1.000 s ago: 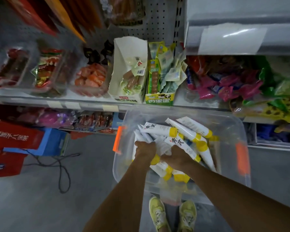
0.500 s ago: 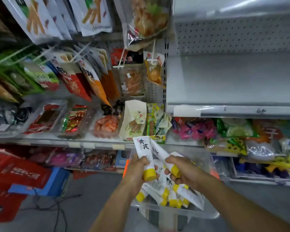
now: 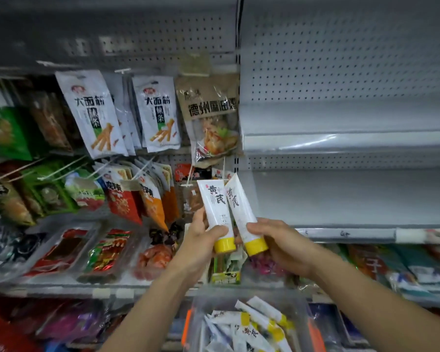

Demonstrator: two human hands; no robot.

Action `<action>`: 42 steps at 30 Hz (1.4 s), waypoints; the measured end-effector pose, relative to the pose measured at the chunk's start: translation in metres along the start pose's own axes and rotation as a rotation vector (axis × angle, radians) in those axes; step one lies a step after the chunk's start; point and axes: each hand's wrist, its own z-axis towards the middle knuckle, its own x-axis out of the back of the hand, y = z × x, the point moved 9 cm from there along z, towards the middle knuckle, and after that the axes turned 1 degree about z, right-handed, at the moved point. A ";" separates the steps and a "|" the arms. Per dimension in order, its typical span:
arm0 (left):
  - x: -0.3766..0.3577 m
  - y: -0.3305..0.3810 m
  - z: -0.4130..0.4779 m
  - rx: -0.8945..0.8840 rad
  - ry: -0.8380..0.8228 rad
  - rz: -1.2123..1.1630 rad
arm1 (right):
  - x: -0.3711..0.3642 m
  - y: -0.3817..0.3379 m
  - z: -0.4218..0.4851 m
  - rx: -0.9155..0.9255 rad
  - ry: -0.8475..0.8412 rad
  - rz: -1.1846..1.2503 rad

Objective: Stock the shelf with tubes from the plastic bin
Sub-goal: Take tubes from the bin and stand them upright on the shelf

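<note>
One left hand, one right hand, two raised tubes, one plastic bin of uncountable tubes.

The shelf is grey metal, matt and smooth. The tubes in front of it are smooth white plastic with glossy yellow caps. The bin below it is clear plastic. The packets left of it are glossy film.

The left tube and the right tube, white with black characters and yellow caps, are held at frame centre. They are caps down, touching, tops leaning slightly left. More tubes lie jumbled in the clear plastic bin at bottom centre. The grey shelf spans centre right.
</note>
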 end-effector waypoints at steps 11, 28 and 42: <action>-0.034 0.136 0.059 -0.301 -0.081 0.093 | 0.010 -0.145 -0.004 0.311 0.039 -0.305; -0.060 0.181 0.179 -0.242 0.043 0.092 | 0.119 -0.293 0.170 0.445 0.316 -0.634; -0.080 0.200 0.217 -0.274 0.097 0.125 | 0.139 -0.310 0.239 0.423 0.207 -0.661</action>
